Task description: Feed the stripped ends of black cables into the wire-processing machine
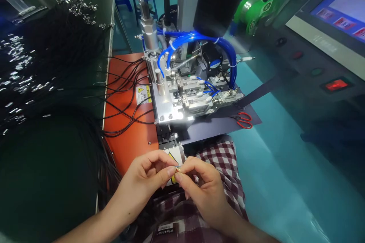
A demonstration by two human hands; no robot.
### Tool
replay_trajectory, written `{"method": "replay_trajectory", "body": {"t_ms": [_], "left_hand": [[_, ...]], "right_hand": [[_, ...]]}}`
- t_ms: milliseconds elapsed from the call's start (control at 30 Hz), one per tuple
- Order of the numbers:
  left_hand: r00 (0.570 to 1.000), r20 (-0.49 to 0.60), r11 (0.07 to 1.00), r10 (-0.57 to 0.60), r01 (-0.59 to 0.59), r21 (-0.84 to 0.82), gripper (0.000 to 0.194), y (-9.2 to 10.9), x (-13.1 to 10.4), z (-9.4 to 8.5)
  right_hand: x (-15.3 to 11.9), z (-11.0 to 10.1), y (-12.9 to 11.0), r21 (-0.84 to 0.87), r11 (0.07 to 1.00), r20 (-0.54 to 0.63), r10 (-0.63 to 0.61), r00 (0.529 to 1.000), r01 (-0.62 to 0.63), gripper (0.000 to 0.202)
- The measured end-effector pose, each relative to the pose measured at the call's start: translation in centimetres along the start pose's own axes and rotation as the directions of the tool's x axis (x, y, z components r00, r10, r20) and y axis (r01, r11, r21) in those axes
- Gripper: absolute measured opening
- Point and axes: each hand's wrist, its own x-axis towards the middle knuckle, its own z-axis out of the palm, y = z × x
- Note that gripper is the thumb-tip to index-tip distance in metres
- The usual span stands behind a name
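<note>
- Pinching a tiny, pale, slender piece of unclear material [178, 169] at lower centre of the frame, thumb against forefinger, with the bare left hand [146, 176] and the bare right hand [203, 184]; nearly closed on both sides, probably for fine control.
- Mostly covered by fingertips; cannot tell its full shape.
- Held above a burgundy-and-white checked cloth garment [221, 155], in front of the silver metal machine [168, 106], perhaps for closeness to both eye and machine.
- Trailing across the flat orange panel [131, 142], left of centre: thin black cables [115, 135], apparently within reach of the left hand.
- Lying on the flat dark-grey plate [205, 131], right of centre: red-handled snips [244, 120], likely handy for the right.
- Gathered in an arch at upper centre: glossy blue tubes [188, 38], bound presumably against snagging.
</note>
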Motion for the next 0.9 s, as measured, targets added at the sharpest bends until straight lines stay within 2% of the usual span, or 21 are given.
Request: {"method": "replay_trajectory", "body": {"t_ms": [100, 200, 300, 433, 500, 600, 733, 900], "left_hand": [[0.999, 0.022, 0.997, 0.024, -0.022, -0.078, 0.010, -0.1, -0.3, 0.4], [0.999, 0.023, 0.996, 0.032, -0.030, -0.089, 0.009, -0.2, -0.3, 0.5], [1.000, -0.025, 0.998, 0.008, -0.009, -0.065, 0.012, -0.3, -0.1, 0.5], [0.995, -0.089, 0.999, -0.038, 0.036, -0.023, 0.016, -0.4, 0.1, 0.4], [0.991, -0.116, 0.998, -0.064, 0.065, 0.003, 0.017, -0.5, 0.2, 0.4], [0.989, -0.123, 0.996, -0.079, 0.083, 0.022, 0.019, -0.7, 0.2, 0.3], [0.992, -0.119, 0.998, -0.043, 0.047, 0.032, 0.018, -0.7, 0.3, 0.4], [0.995, -0.100, 0.999, -0.024, 0.029, 0.040, 0.017, -0.4, 0.5, 0.6]], "right_hand": [[0.0, 0.3, 0.2, 0.061, 0.997, 0.013, 0.037, 0.999, -0.038, 0.017], [-0.1, 0.7, 0.4, 0.087, 0.993, 0.008, 0.076, 0.997, -0.076, 0.019], [0.0, 0.6, 0.2, 0.037, 0.994, 0.003, 0.104, 0.995, -0.104, 0.018], [0.3, -0.3, -0.3, -0.095, 0.991, 0.033, 0.102, 0.994, -0.099, 0.002], [0.5, -0.8, -0.4, -0.109, 0.990, 0.026, 0.093, 0.995, -0.089, 0.003], [0.6, -1.0, -0.5, -0.116, 0.991, 0.006, 0.074, 0.997, -0.072, 0.003], [0.7, -0.6, -0.7, -0.125, 0.990, -0.003, 0.069, 0.998, -0.069, 0.004], [0.8, -0.6, -0.8, -0.100, 0.986, -0.004, 0.137, 0.991, -0.137, 0.008]]}}
